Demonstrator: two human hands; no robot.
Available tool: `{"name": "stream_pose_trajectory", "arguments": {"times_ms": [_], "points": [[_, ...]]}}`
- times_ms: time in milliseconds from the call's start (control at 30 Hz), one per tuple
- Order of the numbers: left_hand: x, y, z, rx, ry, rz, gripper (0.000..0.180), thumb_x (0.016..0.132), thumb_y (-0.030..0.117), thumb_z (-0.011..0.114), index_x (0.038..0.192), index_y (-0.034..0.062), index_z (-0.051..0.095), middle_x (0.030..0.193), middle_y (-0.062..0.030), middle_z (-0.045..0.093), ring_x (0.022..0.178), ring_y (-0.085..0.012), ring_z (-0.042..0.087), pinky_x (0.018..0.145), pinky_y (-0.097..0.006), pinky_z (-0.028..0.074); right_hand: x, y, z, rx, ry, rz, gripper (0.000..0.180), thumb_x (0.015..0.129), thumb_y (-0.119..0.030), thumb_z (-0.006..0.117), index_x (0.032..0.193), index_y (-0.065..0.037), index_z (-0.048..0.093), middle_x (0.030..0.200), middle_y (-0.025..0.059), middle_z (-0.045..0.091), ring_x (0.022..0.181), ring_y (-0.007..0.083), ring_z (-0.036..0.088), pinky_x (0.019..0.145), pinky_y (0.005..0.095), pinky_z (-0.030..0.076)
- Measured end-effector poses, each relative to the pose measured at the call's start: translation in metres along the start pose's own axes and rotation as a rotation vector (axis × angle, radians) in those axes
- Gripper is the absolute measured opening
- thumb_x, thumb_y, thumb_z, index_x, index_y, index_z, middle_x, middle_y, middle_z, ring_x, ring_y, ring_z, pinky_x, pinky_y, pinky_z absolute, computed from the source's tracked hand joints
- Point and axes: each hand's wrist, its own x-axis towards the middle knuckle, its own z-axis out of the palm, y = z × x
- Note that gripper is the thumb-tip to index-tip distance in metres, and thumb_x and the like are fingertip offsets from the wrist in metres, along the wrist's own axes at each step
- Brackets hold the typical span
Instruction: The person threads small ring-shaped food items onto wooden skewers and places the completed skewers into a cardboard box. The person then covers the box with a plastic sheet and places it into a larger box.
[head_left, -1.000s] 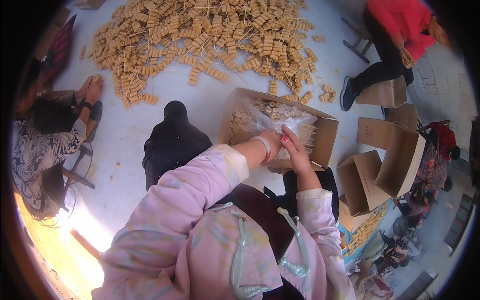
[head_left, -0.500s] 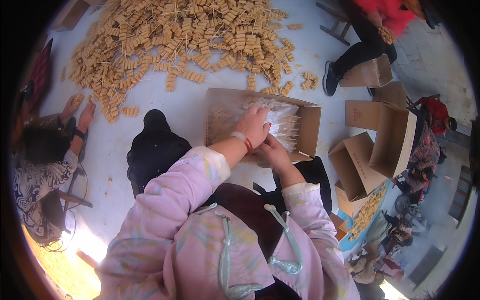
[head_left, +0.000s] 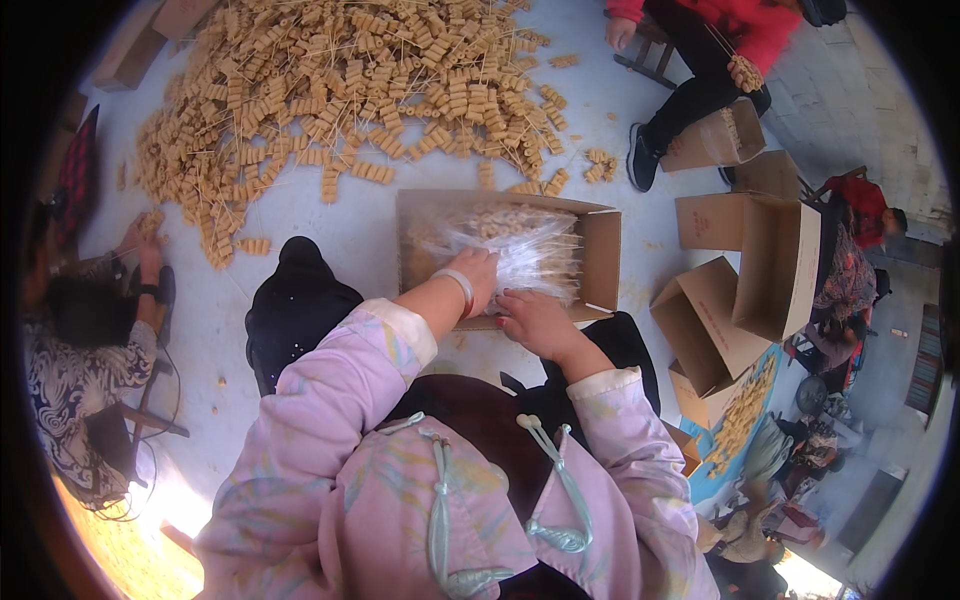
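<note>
Far left: a seated person in a patterned top [head_left: 60, 390], hand [head_left: 150, 262] down at the edge of the heap. Across the top of the floor I see a broad pile of tan skewered pieces [head_left: 340, 90].

Centre: an open cardboard box [head_left: 600, 250] lies on the floor just ahead of my knees, lined with a clear plastic bag [head_left: 520, 250] that holds a layer of the same skewers [head_left: 500, 222].

My left hand [head_left: 478, 275], bangle on the wrist, is pressed down on the bag at the near edge of the box, fingers curled over the plastic; whether it grips the film or only pushes on it I cannot tell. My right hand [head_left: 535, 322] sits just beside it, knuckles up, at the box's near wall; its fingers are hidden, so its grasp is unclear.

Right: several empty cartons [head_left: 760, 270]. Upper right: a person in red [head_left: 740, 25], holding a bundle of skewers [head_left: 745, 72].
</note>
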Motion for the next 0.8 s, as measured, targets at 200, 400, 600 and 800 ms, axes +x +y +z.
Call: {"name": "stream_pose_trajectory", "arguments": {"times_ms": [200,400,600,800], "points": [[-0.028,0.003,-0.013,-0.021,0.127,0.038,0.044,0.084,0.023,0.064,0.122,-0.0002,0.060,0.138,-0.0163,0.048,0.133,-0.0313,0.041,0.110,-0.041,0.031,-0.015,0.000,0.007,0.194,0.337,0.012,0.034,0.094,-0.027,0.056,0.119,-0.004,0.063,0.121,0.0202,0.062,0.113,0.0386,0.056,0.100,0.0446,0.042],[-0.068,-0.019,-0.048,-0.192,0.859,-0.074,0.036,0.085,0.019,0.064,0.118,0.0052,0.063,0.135,-0.0180,0.051,0.126,-0.0364,0.047,0.107,-0.042,0.038,-0.095,0.030,-0.052,0.546,0.768,0.301,0.033,0.093,-0.015,0.062,0.123,-0.001,0.061,0.116,0.0131,0.065,0.109,0.0213,0.060,0.095,0.0326,0.046],[-0.112,-0.090,-0.015,-0.509,0.878,-0.469,0.055,0.085,0.029,0.065,0.132,0.0029,0.053,0.137,-0.0204,0.051,0.126,-0.0384,0.047,0.107,-0.040,0.038,-0.209,0.071,-0.052,1.124,1.221,0.480,0.028,0.098,-0.016,0.054,0.121,-0.002,0.060,0.112,0.0102,0.067,0.100,0.0150,0.063,0.086,0.0272,0.047],[-0.140,-0.073,0.029,-0.829,0.465,-0.649,0.084,0.084,0.049,0.065,0.143,-0.0045,0.038,0.138,-0.0260,0.049,0.126,-0.0338,0.051,0.104,-0.037,0.040,-0.254,0.093,-0.008,1.439,1.590,0.476,0.030,0.097,-0.013,0.052,0.125,-0.005,0.054,0.105,0.0107,0.068,0.089,0.0157,0.066,0.080,0.0259,0.049]]}}
